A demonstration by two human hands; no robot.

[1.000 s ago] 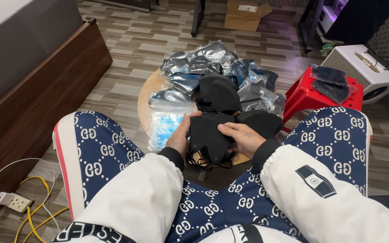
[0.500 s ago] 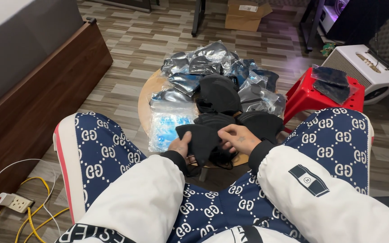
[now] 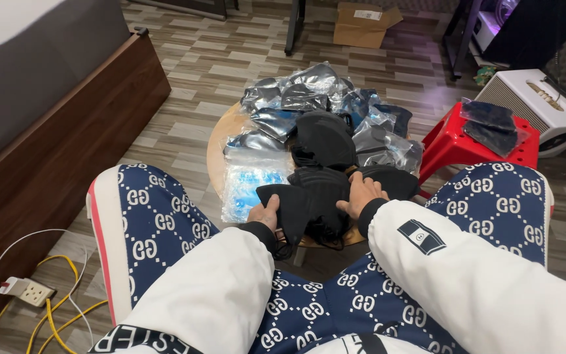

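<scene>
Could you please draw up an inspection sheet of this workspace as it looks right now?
Surface: small round wooden table, mostly covered.
Job's things: black face masks in a pile at the near edge.
Clutter: clear plastic bags of masks; bag with blue contents.
Grippers: left hand and right hand both grip the masks.
Cables: yellow and white cables at a power strip.
Surroundings: red stool, cardboard box, white speaker.

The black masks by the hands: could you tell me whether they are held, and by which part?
Yes: left hand grips a black mask at its left edge; right hand presses the stack's right side.
</scene>
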